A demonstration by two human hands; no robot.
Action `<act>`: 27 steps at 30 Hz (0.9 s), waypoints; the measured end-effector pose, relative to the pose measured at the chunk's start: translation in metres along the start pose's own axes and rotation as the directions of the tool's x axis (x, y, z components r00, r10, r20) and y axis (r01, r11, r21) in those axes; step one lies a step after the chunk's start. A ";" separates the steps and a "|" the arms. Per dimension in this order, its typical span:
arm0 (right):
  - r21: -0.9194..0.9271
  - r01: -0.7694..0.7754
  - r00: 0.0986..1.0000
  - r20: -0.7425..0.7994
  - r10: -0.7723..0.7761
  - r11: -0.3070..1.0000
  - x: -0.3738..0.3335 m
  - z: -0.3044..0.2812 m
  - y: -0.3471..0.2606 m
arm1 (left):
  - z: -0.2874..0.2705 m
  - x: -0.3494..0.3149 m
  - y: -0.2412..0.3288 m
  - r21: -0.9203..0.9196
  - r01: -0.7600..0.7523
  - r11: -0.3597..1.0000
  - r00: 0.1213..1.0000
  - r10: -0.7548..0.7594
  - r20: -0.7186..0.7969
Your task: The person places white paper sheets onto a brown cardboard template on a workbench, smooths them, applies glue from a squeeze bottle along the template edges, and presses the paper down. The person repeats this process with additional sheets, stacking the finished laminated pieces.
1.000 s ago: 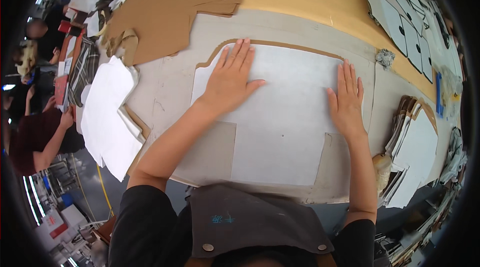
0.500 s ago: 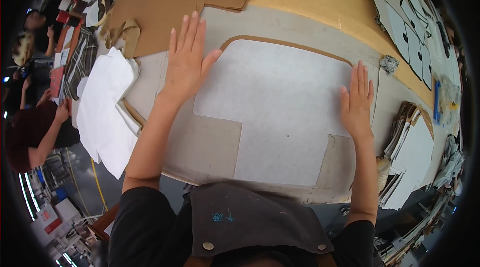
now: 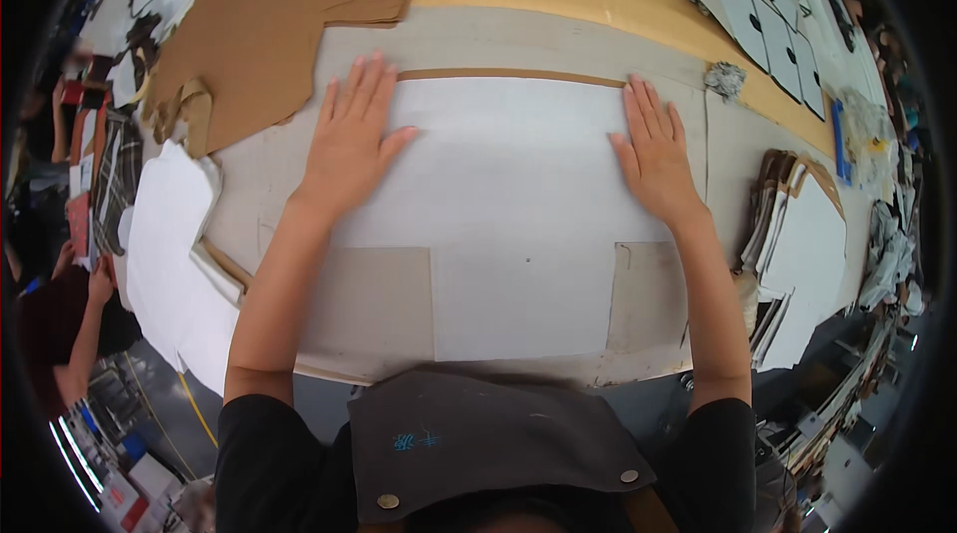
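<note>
A white T-shaped sheet [image 3: 528, 194] lies flat, its wide part away from me and its narrower part toward me. Along its far edge shows a thin strip of a brown piece [image 3: 518, 74] underneath. My left hand [image 3: 349, 144] rests palm down over the sheet's far left corner, fingers stretched out, thumb toward the middle. At the far right corner, my right hand [image 3: 653, 149] lies flat in the same way, its fingers pointing away from me. Neither hand grips anything, and both cover the sheet's side edges.
Stacked brown cut pieces [image 3: 269, 19] lie at the far left. White pieces [image 3: 164, 244] hang over the table's left side. On the right are a stack of white and brown pieces [image 3: 797, 244] and a grey crumpled wad [image 3: 725, 80]. A person's arm [image 3: 85, 334] shows at left.
The view has turned slightly. My right hand has moved inward and farther away, onto the sheet's far right corner. My left hand now covers more of the far left corner.
</note>
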State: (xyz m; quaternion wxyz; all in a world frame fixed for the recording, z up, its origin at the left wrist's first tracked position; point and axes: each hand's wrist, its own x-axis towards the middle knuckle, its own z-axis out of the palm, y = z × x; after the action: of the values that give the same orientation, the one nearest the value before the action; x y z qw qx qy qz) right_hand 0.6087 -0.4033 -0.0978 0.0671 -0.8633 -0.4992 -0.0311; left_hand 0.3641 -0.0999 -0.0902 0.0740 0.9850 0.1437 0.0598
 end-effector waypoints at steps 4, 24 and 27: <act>0.036 -0.097 0.990 -0.102 0.100 0.995 -0.008 -0.011 0.025 | 0.005 0.019 0.008 -0.046 -0.004 0.999 0.987 -0.003 -0.160; 0.125 -0.170 0.985 0.015 0.170 0.977 -0.037 -0.012 -0.004 | 0.044 0.101 0.148 -0.204 -0.427 0.881 0.904 0.416 -0.097; 0.154 -0.177 0.984 0.020 0.176 0.972 -0.041 -0.013 -0.010 | 0.046 0.098 0.145 -0.164 -0.399 0.902 0.917 0.389 -0.088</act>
State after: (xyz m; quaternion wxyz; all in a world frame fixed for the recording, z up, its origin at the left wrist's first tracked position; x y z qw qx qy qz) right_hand 0.5796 -0.4353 -0.0886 0.1351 -0.8965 -0.4217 0.0164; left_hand 0.5031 -0.2148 -0.1022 0.1447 0.9811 -0.0623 0.1122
